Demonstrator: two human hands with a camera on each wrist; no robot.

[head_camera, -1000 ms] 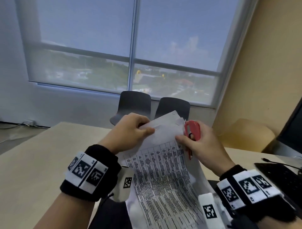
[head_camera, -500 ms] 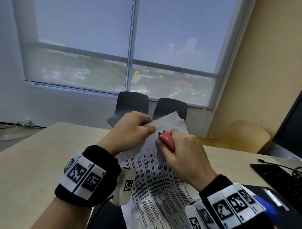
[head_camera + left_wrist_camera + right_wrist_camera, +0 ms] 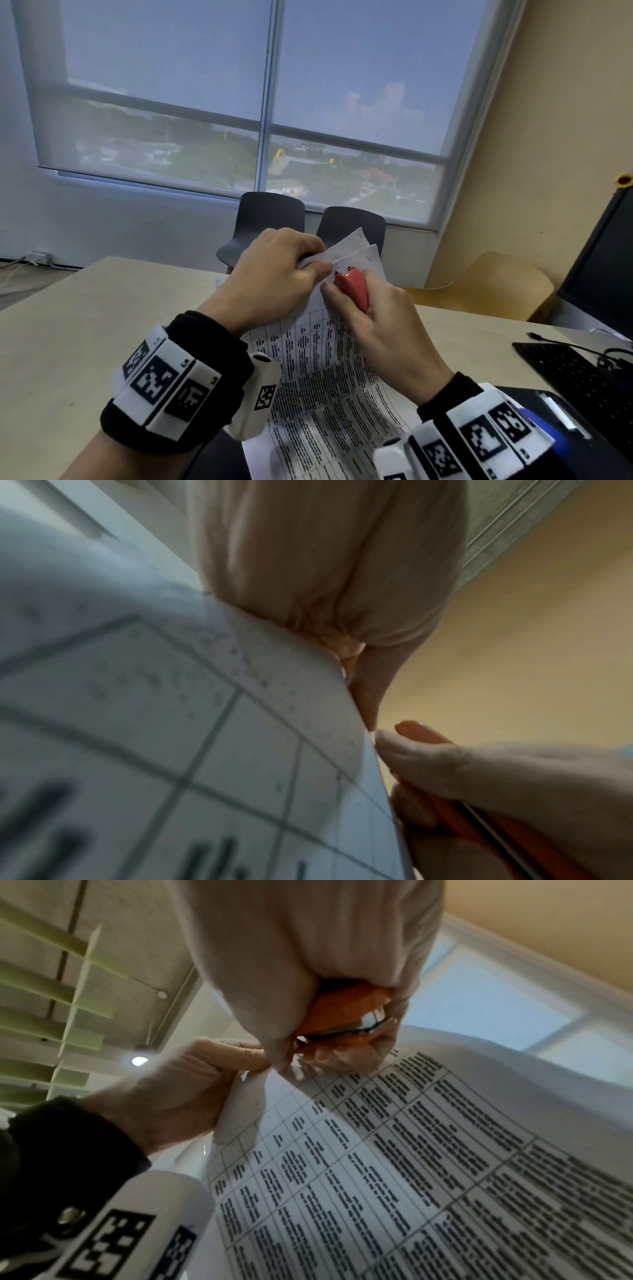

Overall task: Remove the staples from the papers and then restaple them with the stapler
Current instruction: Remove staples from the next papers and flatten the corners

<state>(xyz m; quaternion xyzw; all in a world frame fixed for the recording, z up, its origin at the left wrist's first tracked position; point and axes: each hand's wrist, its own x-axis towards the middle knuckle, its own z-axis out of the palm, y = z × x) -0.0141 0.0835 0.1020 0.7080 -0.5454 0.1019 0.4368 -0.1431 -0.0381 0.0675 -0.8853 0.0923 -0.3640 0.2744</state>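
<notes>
From the head view, the left hand (image 3: 274, 274) is pinching the top corner of the papers (image 3: 329, 377), its fingers curled tight around the folded-back sheets. The right hand (image 3: 380, 329) is gripping a red staple remover (image 3: 352, 286), whose metal tip is sitting right against the paper corner beside the left fingertips. The papers are hanging up off the table (image 3: 68, 335), between the two wrists. Two dark chairs (image 3: 270, 219) are standing behind the table under the window (image 3: 267, 102), and a keyboard (image 3: 582, 380) is lying at the right.

From the left wrist, the left hand (image 3: 329, 574) is closing on the edge of the papers (image 3: 171, 723), while the right hand (image 3: 479, 777) is holding the orange-red staple remover (image 3: 421, 734) just beside it.

From the right wrist, the right hand (image 3: 308, 961) is wrapping its fingers around the staple remover (image 3: 342, 1007), pressing it to the corner of the papers (image 3: 411, 1150), where the left hand (image 3: 178, 1091) is pinching.
</notes>
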